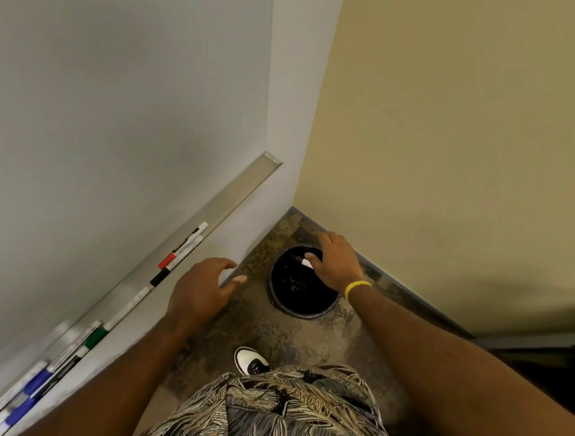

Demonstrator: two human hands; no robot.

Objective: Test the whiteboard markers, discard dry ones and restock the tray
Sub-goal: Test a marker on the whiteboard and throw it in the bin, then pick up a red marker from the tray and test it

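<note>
While the marker [307, 263] sits right over the bin [299, 313], it's basically a straight drop from here.
Only its white end pokes out, directly above the bin's dark mouth, so down is the one direction that matters. Right hand [336, 263] covers the rest of it, and honestly I can't tell if the fingers pinch it or it's loose. Left hand [200, 288] is empty, fingers spread, hovering nearer the tray [243, 184], whose markers [183, 247] lie lengthwise along it.
</note>
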